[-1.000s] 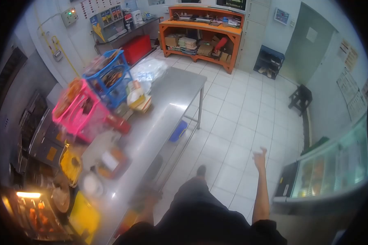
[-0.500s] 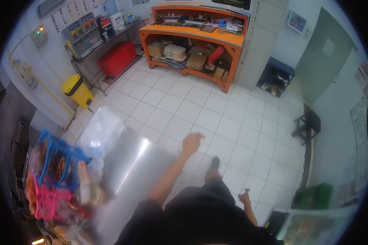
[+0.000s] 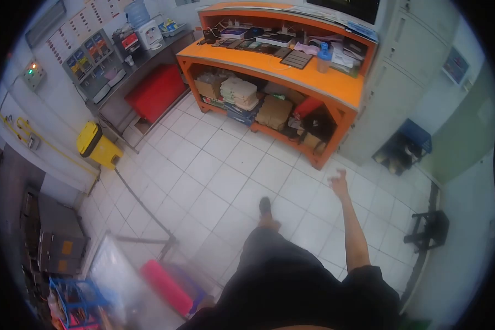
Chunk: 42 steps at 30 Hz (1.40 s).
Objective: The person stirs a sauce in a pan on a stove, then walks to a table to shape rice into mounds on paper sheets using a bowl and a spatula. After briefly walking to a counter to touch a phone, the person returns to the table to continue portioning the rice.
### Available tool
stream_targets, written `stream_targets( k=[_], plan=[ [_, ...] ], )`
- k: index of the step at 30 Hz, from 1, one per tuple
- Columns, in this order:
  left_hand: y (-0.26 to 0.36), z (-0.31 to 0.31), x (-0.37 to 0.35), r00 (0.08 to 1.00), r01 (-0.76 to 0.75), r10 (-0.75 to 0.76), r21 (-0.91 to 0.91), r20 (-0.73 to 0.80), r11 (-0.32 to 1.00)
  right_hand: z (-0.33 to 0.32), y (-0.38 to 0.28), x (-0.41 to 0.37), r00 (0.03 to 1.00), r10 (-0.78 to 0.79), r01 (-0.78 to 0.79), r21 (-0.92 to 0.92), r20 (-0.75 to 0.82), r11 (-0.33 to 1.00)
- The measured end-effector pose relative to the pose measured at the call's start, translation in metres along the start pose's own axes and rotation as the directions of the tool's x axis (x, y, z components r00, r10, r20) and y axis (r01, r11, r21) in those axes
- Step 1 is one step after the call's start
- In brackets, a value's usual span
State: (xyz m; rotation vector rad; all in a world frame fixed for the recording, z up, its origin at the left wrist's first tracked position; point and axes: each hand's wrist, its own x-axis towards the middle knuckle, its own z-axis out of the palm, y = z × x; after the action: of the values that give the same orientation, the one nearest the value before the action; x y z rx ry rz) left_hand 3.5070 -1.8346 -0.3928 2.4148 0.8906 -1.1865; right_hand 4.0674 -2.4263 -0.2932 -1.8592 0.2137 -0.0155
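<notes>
Raised ahead of my body, on the right, my right hand (image 3: 339, 184) has its fingers apart and nothing in them; the tiled floor is below it. At the bottom, a small blurred patch of skin, apparently part of my left hand (image 3: 205, 304), shows beside a pink object (image 3: 168, 286) with a purple-blue edge. Its fingers cannot be made out, nor whether it touches that object. Clear plastic (image 3: 118, 269) lies to the left of the pink object, near a blue basket (image 3: 74, 300).
An orange workbench (image 3: 231, 55) holding tablets and a blue-capped bottle (image 3: 323, 58) stands ahead. To the left are a yellow bin (image 3: 100, 146) and a red box (image 3: 157, 93). On the right are grey lockers (image 3: 396, 82), a shoe rack (image 3: 404, 146) and a dark stool (image 3: 428, 230).
The view has moved nearer to the orange workbench. My right hand has risen forward; my left hand has dropped back to the bottom edge. The metal table and baskets have shifted down in view.
</notes>
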Motion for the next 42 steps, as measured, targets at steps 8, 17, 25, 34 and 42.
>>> stream_targets(
  k=[8,17,25,34,42],
  plan=[
    [0.280,-0.315,0.262,0.880,-0.363,0.439,0.338,-0.183,0.868,0.126,-0.196,0.237,0.940,-0.262,0.228,0.169,0.217,0.959],
    [0.835,-0.748,0.347,0.065,-0.825,0.333,0.137,-0.941,0.549,0.107,-0.192,0.400,0.938,-0.262,0.306,0.188,-0.229,0.933],
    [1.012,-0.865,0.407,0.096,-0.659,0.512,0.331,-0.854,0.675,0.118,-0.201,0.511,0.908,-0.107,0.063,-0.120,-0.405,0.991],
    [1.115,-0.952,0.454,-0.086,-0.630,0.881,0.710,-0.466,0.314,0.128,-0.216,0.534,0.818,-0.180,-0.060,-0.392,-0.547,0.918],
    [1.027,-0.930,0.425,0.051,-0.651,0.894,0.665,-0.445,0.368,0.136,-0.213,0.539,0.804,-0.146,-0.167,-0.454,-0.576,0.875]
  ],
)
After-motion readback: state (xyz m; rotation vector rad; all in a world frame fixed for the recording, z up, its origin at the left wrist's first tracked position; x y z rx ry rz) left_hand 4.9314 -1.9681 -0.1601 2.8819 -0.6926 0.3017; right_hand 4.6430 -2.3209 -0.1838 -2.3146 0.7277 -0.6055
